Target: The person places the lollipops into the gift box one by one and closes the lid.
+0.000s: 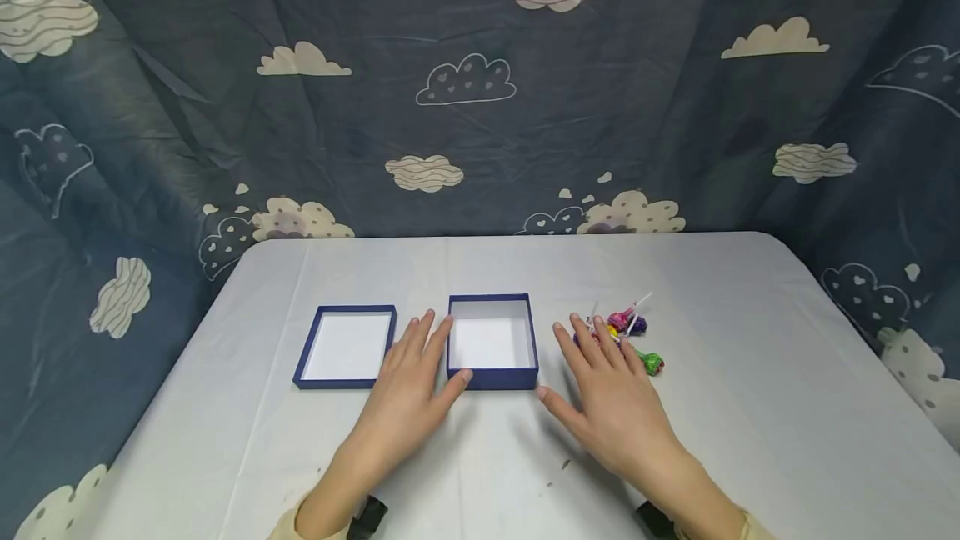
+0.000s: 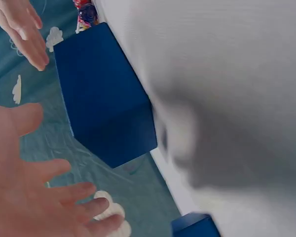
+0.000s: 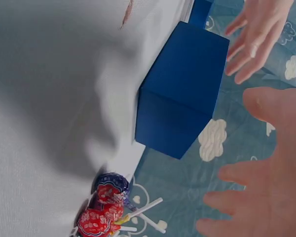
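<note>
Resting nearest of all, flat on the pale tabletop [image 1: 750,357], are two bare hands with a cuff of light sleeve showing at each wrist. The left hand [image 1: 411,386] lies palm down with its fingers straight and spread, holding nothing; its fingertips reach up along the left wall of the open blue box [image 1: 492,340], and its thumb tip sits at the box's near left corner. I cannot tell whether skin actually meets the cardboard, though the left wrist view shows the fingers loose with air between them and the box wall. The right hand [image 1: 611,402] is likewise flat and spread, pinching nothing, at about four o'clock of the box, its thumb pointing toward the near right corner but staying apart from it.

Just past the right hand's fingertips, at three o'clock of the box, lies a small heap of lollipops [image 1: 632,336] in pink, purple, yellow and green wrappers, white sticks pointing away toward one o'clock. The fingertips look to overlap the near edge of the heap.

At nine o'clock of the box lies the blue box lid [image 1: 347,347], upturned, its white inside showing.

Farthest off, at twelve o'clock, hangs a dark blue curtain [image 1: 480,107] printed with clouds.
</note>
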{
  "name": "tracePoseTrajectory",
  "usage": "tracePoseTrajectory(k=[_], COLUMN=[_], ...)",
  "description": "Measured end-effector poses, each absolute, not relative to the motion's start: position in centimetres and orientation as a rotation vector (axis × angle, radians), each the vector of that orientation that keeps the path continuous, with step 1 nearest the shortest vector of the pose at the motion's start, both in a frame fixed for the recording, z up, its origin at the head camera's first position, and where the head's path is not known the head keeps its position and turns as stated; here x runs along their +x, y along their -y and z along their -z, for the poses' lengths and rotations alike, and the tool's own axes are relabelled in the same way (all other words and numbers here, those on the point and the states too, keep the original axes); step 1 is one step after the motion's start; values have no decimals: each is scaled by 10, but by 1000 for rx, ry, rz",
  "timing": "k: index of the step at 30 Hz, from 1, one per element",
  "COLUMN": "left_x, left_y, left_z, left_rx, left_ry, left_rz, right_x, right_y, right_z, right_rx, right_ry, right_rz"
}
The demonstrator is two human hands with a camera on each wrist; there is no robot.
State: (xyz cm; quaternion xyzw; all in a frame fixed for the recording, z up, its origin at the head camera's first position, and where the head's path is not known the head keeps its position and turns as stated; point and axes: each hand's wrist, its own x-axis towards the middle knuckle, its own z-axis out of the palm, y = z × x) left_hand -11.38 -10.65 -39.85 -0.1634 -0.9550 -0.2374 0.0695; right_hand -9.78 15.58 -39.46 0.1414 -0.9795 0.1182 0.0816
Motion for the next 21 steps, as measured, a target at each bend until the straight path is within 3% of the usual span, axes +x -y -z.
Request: tracePoseTrajectory(k=[21], left_x=[-133], left_y=[101], left_z=[413], left_rx=[-171], left_ry=[2678], left_rz=[1801], right_x=[-106], right_y=[-170], right_z=[385], right_rx=[483], right_ry=[2736], right_rz=[-549])
